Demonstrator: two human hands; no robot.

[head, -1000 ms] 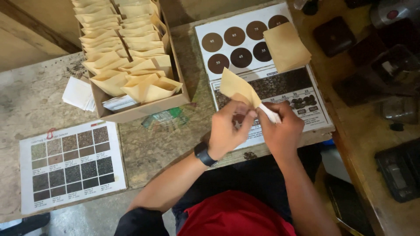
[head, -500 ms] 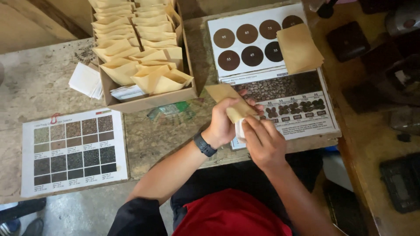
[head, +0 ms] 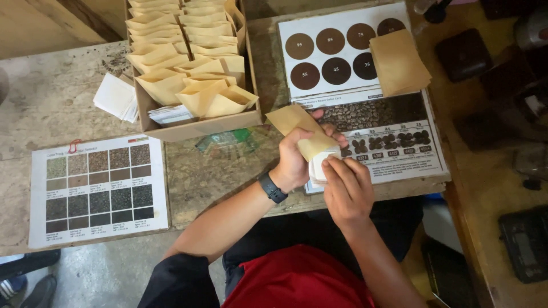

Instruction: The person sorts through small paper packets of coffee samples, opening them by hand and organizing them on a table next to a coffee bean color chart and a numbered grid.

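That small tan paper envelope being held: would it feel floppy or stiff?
Probably floppy and light: the small tan paper envelope looks thin and flat, pinched in the left hand. It likely creases easily; those in the cardboard box show bent flaps.

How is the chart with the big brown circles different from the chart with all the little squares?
The circle chart shows a few large round brown patches; the square chart shows many small square patches in rows.
The circle chart lies at the far right of the table, partly under a stack of tan envelopes; the square chart lies uncovered at the left, nearer the table's front edge.
Both are white cards lying flat.
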